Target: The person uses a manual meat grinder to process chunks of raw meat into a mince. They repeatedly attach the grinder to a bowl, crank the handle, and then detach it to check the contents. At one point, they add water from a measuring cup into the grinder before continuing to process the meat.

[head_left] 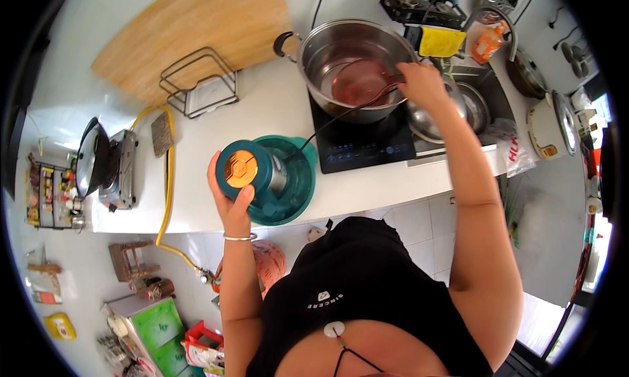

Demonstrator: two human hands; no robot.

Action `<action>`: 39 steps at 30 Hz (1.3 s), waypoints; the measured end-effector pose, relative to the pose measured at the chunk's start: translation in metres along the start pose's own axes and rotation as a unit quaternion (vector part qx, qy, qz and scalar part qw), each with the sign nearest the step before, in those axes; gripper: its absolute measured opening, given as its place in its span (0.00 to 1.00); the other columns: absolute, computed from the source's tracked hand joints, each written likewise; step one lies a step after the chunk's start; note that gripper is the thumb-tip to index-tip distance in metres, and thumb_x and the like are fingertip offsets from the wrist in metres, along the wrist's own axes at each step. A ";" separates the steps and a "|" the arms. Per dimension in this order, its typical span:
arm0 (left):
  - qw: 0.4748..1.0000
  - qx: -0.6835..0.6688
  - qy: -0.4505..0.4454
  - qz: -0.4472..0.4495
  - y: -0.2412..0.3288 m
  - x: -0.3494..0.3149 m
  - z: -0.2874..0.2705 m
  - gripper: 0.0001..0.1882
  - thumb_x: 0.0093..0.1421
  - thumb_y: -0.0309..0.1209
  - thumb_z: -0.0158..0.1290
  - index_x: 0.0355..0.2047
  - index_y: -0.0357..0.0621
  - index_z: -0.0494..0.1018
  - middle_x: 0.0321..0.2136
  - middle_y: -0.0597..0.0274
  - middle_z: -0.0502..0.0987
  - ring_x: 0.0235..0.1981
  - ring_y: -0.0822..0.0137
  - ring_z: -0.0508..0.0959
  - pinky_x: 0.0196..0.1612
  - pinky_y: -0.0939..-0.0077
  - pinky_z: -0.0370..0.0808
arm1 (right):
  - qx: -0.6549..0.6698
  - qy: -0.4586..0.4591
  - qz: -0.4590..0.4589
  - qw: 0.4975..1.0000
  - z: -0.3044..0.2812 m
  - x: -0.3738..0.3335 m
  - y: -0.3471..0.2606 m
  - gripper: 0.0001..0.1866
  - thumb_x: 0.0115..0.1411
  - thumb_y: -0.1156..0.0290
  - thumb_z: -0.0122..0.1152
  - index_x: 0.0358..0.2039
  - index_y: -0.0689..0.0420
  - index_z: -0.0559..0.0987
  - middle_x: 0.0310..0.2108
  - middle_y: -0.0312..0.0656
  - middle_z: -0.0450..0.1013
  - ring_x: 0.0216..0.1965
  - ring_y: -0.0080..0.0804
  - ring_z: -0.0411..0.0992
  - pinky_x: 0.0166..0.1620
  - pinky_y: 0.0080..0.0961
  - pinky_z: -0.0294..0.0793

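Observation:
My left hand [230, 200] is wrapped around a teal-and-steel cylinder [241, 169] with a gold disc on its upward end. The cylinder leans over a teal plastic basin [303, 192] on the counter; its lower part is partly hidden. My right hand [421, 83] is closed on the handle of a reddish see-through dipper [359, 82] at the right rim of a large steel pot [318, 56]. The dipper's round bowl lies inside the pot. Beneath the pot is a black induction cooker [367, 151]. A thin black cord [337, 120] stretches between basin and pot.
A sink [501, 102] with a steel bowl [440, 115] lies right of the cooker. Behind stand a wire rack [200, 82] and a wooden board [196, 23]. At left are a gas stove [121, 174] and yellow hose [171, 174]. A plastic bag [516, 148] hangs over the counter edge.

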State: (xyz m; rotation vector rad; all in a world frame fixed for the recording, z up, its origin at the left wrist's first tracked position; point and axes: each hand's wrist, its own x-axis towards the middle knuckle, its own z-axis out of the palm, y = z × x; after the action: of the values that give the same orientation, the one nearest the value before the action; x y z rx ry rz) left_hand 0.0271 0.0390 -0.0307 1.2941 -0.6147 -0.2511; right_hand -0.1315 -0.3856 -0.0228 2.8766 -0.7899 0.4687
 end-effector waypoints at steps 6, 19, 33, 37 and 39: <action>1.000 0.002 -0.004 -0.021 0.003 0.002 0.001 0.46 0.51 0.35 0.65 0.67 0.42 0.53 0.55 0.54 0.68 0.57 0.62 0.71 0.62 0.68 0.66 | 0.016 -0.115 -0.039 0.992 -0.013 0.031 0.003 0.10 0.50 0.70 0.62 0.34 0.53 0.82 0.36 0.42 0.78 0.46 0.45 0.73 0.50 0.43 0.74; 0.999 -0.006 -0.009 -0.039 0.008 0.006 0.002 0.46 0.50 0.34 0.66 0.66 0.41 0.54 0.55 0.54 0.69 0.56 0.62 0.72 0.61 0.69 0.69 | -0.054 0.032 -0.188 0.980 0.026 0.139 -0.019 0.18 0.45 0.79 0.65 0.39 0.50 0.82 0.38 0.35 0.78 0.59 0.39 0.66 0.69 0.56 0.47; 0.841 0.489 -0.062 0.223 0.031 -0.003 -0.003 0.29 0.51 0.37 0.68 0.53 0.45 0.74 0.63 0.44 0.61 0.63 0.43 0.65 0.61 0.55 0.68 | 0.643 -0.101 -0.319 0.689 -0.039 -0.022 -0.236 0.39 0.50 0.70 0.71 0.63 0.53 0.66 0.67 0.49 0.57 0.66 0.50 0.58 0.65 0.39 0.62; 0.849 0.469 -0.065 0.235 0.030 0.000 -0.007 0.30 0.49 0.36 0.69 0.53 0.44 0.74 0.62 0.45 0.63 0.62 0.43 0.66 0.61 0.56 0.69 | 0.614 -0.101 -0.317 0.716 -0.029 -0.026 -0.243 0.43 0.48 0.66 0.73 0.65 0.54 0.64 0.68 0.50 0.55 0.67 0.51 0.57 0.66 0.39 0.61; 0.850 0.468 -0.071 0.230 0.033 0.001 -0.009 0.31 0.49 0.36 0.69 0.53 0.44 0.74 0.62 0.46 0.64 0.62 0.43 0.67 0.61 0.56 0.69 | 0.616 -0.105 -0.315 0.714 -0.032 -0.025 -0.243 0.43 0.48 0.66 0.74 0.64 0.53 0.65 0.68 0.50 0.55 0.67 0.51 0.57 0.66 0.39 0.61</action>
State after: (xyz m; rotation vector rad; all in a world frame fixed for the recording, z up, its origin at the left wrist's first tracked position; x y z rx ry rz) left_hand 0.0274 0.0547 -0.0005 2.0058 -1.2381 0.4212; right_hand -0.0350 -0.1598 -0.0091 4.0468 1.0021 0.7554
